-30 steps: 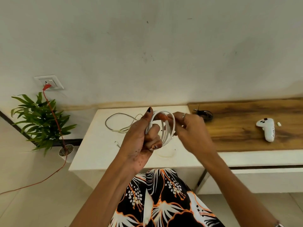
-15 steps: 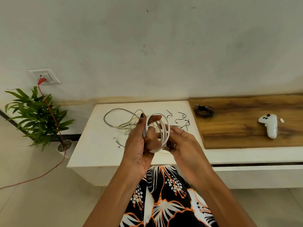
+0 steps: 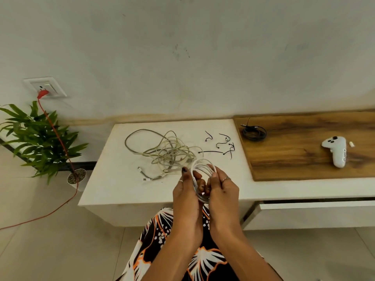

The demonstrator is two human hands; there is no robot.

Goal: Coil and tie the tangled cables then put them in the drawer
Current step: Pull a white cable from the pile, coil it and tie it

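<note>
Hands first, nearest the camera: left hand point(image 3: 187, 191) and right hand point(image 3: 221, 189) raised together above the front edge of the white counter point(image 3: 105, 191), both curled round one white coiled cable point(image 3: 203, 169). Left fingers wrapped about the coil's left side, right fingers pinching its right side and lower part; loops standing upright between them, roughly round.

Likely at the stage of finishing the coil before tying. To do it well: keep the left grip firm on the gathered loops so none springs free, tuck the loose end in with the right, then free only the right hand for a tie. Loops best kept equal in size, flattened together at one spot where the tie will cinch.

Just beyond, on the counter: tangled cables point(image 3: 168, 153), a loose grey-white heap, connectors trailing toward the near left. Not yet coiled. Right of the heap, black ties point(image 3: 221, 144) scattered, near the hands and within reach of the right.

Further right, on the wooden board point(image 3: 304, 163): a black coiled cable point(image 3: 254, 133), apparently already wound, and a white controller point(image 3: 336, 152). Below the counter's right part, a drawer point(image 3: 304, 216), seemingly slightly open, awaiting the bundles.
</note>
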